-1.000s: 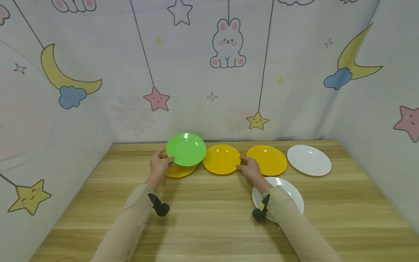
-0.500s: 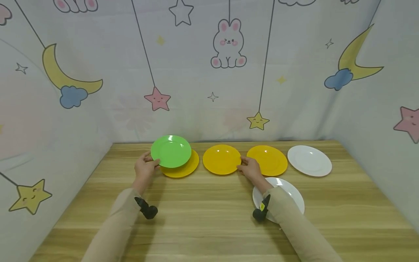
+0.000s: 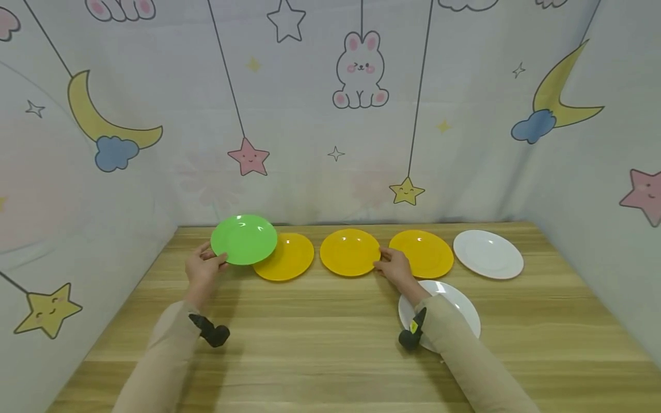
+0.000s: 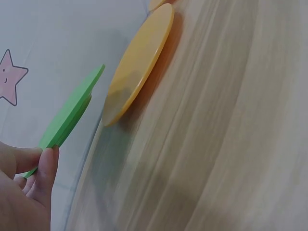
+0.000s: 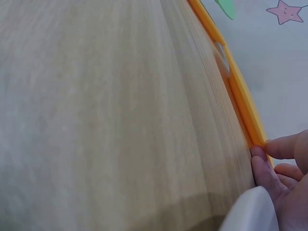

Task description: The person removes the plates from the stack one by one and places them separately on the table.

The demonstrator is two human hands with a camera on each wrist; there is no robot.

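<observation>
A green plate (image 3: pixel 244 240) is pinched at its near-left rim by my left hand (image 3: pixel 203 269), thumb on top and fingers beneath. In the left wrist view the green plate (image 4: pixel 72 108) hangs above the wooden table, apart from it. It overlaps the left yellow plate (image 3: pixel 289 261) in the head view. My right hand (image 3: pixel 395 267) pinches the right rim of the middle yellow plate (image 3: pixel 350 252), which lies on the table. In the right wrist view, thumb and fingers hold that yellow plate's edge (image 5: pixel 250 115).
Right of my right hand lie another yellow plate (image 3: pixel 426 255) and a white plate (image 3: pixel 488 254), in line with the others. A second white plate (image 3: pixel 454 304) sits nearer, partly under my right forearm. The wooden table (image 3: pixel 320 344) meets a printed cloth backdrop (image 3: pixel 299 115) behind.
My left hand has carried the green plate to the left, uncovering most of the left yellow plate. My right hand has stayed at the middle yellow plate's rim.
</observation>
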